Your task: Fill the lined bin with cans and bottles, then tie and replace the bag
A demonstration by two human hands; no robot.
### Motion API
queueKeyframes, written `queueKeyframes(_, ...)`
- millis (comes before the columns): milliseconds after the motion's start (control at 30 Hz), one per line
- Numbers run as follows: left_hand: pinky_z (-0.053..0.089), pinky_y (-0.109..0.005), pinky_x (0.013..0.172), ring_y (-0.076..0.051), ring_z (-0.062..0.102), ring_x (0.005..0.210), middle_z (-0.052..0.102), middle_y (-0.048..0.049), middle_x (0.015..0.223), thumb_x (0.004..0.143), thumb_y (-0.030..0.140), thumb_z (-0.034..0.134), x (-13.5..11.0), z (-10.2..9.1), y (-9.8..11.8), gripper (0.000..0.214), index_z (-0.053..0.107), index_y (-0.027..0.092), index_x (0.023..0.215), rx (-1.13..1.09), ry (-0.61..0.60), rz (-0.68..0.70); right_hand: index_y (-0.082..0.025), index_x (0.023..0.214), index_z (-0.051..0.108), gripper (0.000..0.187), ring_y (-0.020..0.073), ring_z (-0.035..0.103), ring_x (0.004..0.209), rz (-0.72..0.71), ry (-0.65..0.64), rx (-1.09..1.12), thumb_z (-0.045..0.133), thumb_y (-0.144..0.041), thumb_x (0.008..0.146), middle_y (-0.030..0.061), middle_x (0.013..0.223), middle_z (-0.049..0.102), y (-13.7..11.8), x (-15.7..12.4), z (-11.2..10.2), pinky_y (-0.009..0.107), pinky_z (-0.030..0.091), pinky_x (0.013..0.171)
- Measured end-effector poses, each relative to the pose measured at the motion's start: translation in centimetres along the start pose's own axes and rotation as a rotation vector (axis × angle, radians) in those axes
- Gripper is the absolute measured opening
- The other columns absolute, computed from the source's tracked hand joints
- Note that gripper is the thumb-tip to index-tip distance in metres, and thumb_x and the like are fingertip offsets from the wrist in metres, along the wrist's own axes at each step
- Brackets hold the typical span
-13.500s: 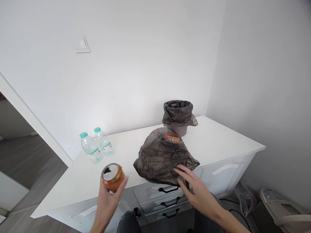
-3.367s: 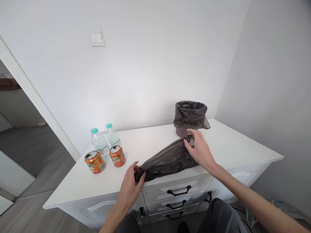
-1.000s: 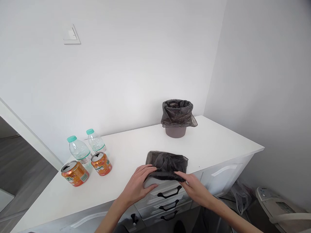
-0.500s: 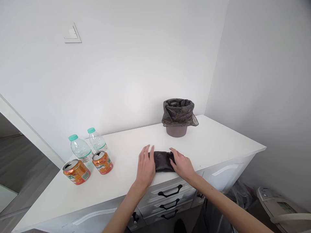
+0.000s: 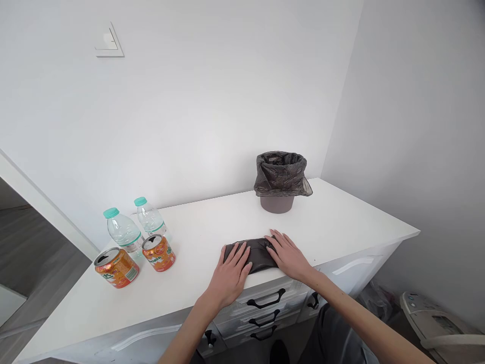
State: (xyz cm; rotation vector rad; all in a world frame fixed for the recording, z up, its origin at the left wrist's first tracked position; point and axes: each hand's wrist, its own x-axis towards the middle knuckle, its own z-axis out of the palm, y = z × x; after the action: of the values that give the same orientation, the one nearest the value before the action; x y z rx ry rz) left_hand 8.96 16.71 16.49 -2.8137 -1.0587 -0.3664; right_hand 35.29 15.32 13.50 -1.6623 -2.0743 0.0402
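Observation:
A dark plastic bag (image 5: 258, 251), folded into a small flat rectangle, lies near the front edge of the white cabinet top (image 5: 341, 222). My left hand (image 5: 231, 273) rests flat on its left end with fingers spread. My right hand (image 5: 290, 255) lies flat on its right end, fingers stretched out. Neither hand grips anything.
A small bin lined with a dark bag (image 5: 280, 179) stands at the back right. Two orange cans (image 5: 116, 266) (image 5: 158, 252) and two water bottles (image 5: 122, 230) (image 5: 149, 217) stand at the left. Drawers with black handles (image 5: 265, 302) are below the front edge. A white appliance (image 5: 441, 323) sits on the floor at right.
The cans left the bag and my left hand and now stand by the bottles. The loose bag was drawn long, then folded small; both hands now press flat on it.

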Motion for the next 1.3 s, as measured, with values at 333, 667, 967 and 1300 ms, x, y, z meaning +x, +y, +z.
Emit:
queueKeyframes(333,0.025,-0.054,0.13,-0.025,0.022,0.16,0.029,-0.0039,0.172,0.11,0.043,0.036,-4.6,-1.3,-2.3,0.058,0.025,0.031,0.165,0.041,0.05,-0.097,-0.019,0.113,0.063,0.034,0.0273,0.051,0.141,0.124,-0.058,0.286,0.044,-0.045,0.102,0.0162,0.154,0.047,-0.1,-0.8,-3.4,0.044,0.046,0.114)
queueKeyframes(667,0.035,-0.056,0.125,-0.03,0.034,0.156,0.04,-0.0052,0.167,0.107,0.046,0.041,-6.9,-1.4,-2.6,0.055,0.044,0.026,0.158,0.13,0.157,-0.205,-0.014,0.144,0.052,0.056,0.0414,0.049,0.138,0.477,0.256,-0.13,0.048,-0.042,0.097,0.0235,0.153,0.048,12.5,-1.6,-11.8,0.056,0.041,0.113)
queueKeyframes(967,0.038,-0.055,0.124,-0.03,0.038,0.154,0.042,-0.0037,0.166,0.106,0.044,0.04,-6.6,-1.6,-2.6,0.056,0.042,0.028,0.159,0.137,0.184,-0.196,-0.026,0.16,0.039,0.071,0.047,0.02,0.156,0.361,0.033,-0.178,0.036,-0.065,0.101,0.0163,0.17,0.029,5.3,-1.8,-3.3,0.076,0.023,0.116)
queueKeyframes(1300,0.04,-0.054,0.123,-0.03,0.038,0.154,0.041,-0.0037,0.166,0.106,0.042,0.04,-6.8,-2.2,-2.2,0.056,0.041,0.026,0.16,0.15,0.162,-0.205,-0.026,0.159,0.045,0.068,0.0396,0.026,0.156,0.581,-0.048,-0.254,0.027,-0.058,0.102,0.0119,0.17,0.032,8.2,-0.8,-5.1,0.07,0.018,0.122)
